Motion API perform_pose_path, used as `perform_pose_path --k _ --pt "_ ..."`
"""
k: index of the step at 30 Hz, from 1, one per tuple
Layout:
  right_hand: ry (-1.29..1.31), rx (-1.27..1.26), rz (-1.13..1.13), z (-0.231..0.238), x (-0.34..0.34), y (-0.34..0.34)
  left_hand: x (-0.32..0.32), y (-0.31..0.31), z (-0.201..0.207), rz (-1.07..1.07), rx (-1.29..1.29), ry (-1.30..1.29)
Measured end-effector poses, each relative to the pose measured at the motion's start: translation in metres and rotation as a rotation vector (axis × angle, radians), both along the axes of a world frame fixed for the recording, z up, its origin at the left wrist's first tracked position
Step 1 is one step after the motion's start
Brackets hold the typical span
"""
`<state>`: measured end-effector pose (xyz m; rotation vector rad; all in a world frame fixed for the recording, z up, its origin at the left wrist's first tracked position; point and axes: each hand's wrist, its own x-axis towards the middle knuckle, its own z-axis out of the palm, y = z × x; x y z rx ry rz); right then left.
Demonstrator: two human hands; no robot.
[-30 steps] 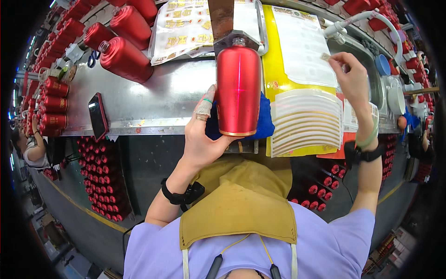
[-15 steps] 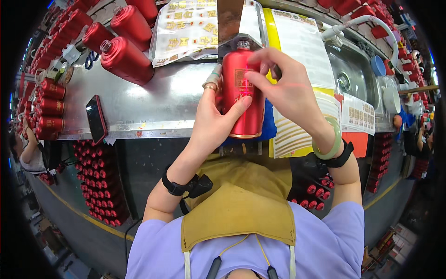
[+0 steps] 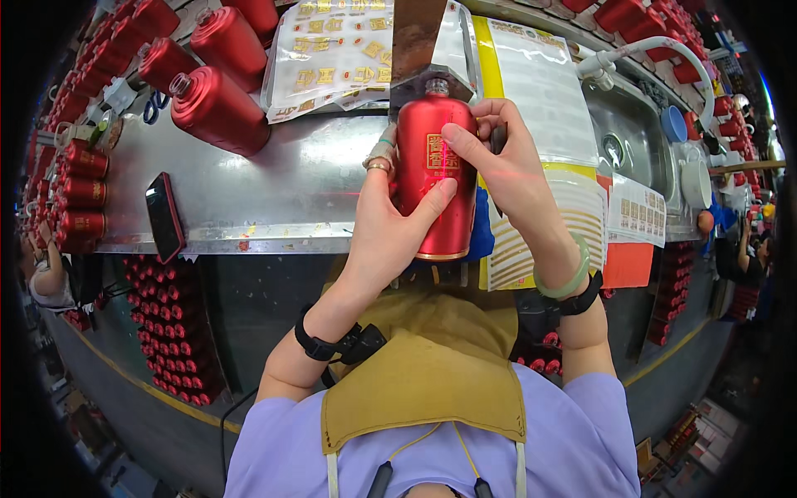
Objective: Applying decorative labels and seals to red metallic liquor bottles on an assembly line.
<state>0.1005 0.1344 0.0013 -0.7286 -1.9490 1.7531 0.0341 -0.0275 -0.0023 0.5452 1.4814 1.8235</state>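
Note:
A red bottle (image 3: 432, 224) with a clear glass neck lies tilted in front of me, its top away from me. My left hand (image 3: 386, 220) grips its left side, thumb across the front; wrapping covers one finger. My right hand (image 3: 510, 162) is closed on the bottle's right side, the thumb pressed on the gold square label (image 3: 436, 151) and partly hiding it. A slim dark object (image 3: 498, 139), its kind unclear, sits among the right fingers. A thin red light line falls across the bottle and right hand. Beyond the neck stands a brown and metal block (image 3: 418, 37).
Red bottles (image 3: 220, 112) lie at the left on the metal table (image 3: 311, 178), near a phone (image 3: 164, 217) and scissors (image 3: 155, 106). Gold sticker sheets (image 3: 332, 58) lie behind. Label sheets (image 3: 544, 91), a sink (image 3: 631, 141) and a curved faucet (image 3: 656, 46) are on the right.
My right hand has come down from above the bottle, its thumb now pressing the label and its fingers against the bottle's side. My left hand keeps its grip.

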Motion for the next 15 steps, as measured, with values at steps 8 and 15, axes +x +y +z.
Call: perform_pose_path --k 8,15 --pt "-0.018 -0.106 0.009 0.012 -0.001 0.001 -0.011 -0.004 0.000 0.005 0.186 -0.346" --pt "-0.014 0.004 0.011 0.005 0.000 -0.002 -0.009 -0.005 -0.010 -0.017 0.091 -0.075"
